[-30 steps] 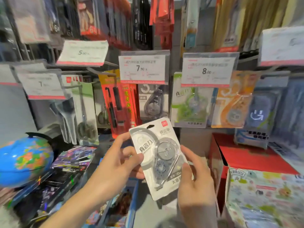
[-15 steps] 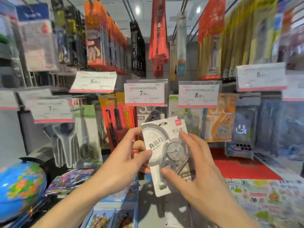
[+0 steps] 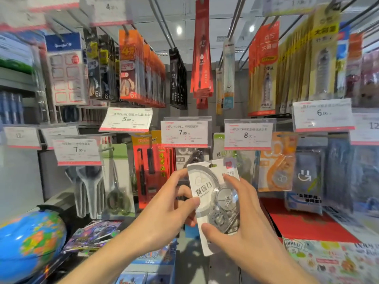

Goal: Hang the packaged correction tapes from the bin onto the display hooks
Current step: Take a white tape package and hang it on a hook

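1. Your left hand [image 3: 164,210] pinches the left edge of the correction tape pack [image 3: 213,201], thumb in front. Your right hand [image 3: 242,218] holds its right side, fingers [image 3: 231,179] curled over the clear bubble.
2. The pack is up in front of the rack, just under the 7.90 price tag [image 3: 185,133], with its hang hole [image 3: 212,165] at the top.
3. The pack leans a bit. If the hole does not line up with the hook behind that tag, the card may bend or bump the packs hanging there [image 3: 189,158].
4. Let go too soon and it could fall to the shelf below.
5. The 8.00 tag [image 3: 248,135] is just to the right, so you might pick the wrong hook.
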`<action>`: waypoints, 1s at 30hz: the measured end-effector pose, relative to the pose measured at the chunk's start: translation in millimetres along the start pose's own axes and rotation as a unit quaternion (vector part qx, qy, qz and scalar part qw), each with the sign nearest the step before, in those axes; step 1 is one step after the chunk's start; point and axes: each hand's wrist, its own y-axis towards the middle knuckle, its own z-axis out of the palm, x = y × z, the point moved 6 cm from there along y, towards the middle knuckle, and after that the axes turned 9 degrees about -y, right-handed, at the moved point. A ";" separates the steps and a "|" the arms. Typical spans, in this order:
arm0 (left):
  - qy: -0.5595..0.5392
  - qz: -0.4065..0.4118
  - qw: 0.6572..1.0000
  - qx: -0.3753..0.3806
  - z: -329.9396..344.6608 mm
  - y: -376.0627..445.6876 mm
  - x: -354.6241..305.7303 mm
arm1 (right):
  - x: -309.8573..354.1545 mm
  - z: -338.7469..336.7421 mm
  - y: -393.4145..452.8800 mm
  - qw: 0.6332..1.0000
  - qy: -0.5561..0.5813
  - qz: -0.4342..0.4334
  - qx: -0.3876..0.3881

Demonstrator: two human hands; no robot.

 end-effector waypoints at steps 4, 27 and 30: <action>0.208 0.082 0.973 -0.053 -15.9 -3.5 -3.7 | -0.8 -5.1 1.9 1.000 -0.008 -0.008 -0.014; 0.719 0.366 0.575 -0.137 -59.5 27.0 -105.1 | -10.3 -17.9 14.5 0.997 -0.052 -0.003 -0.049; 0.727 0.358 0.573 -0.127 -58.8 32.6 -105.8 | -10.8 -18.1 13.8 0.997 -0.059 -0.004 -0.057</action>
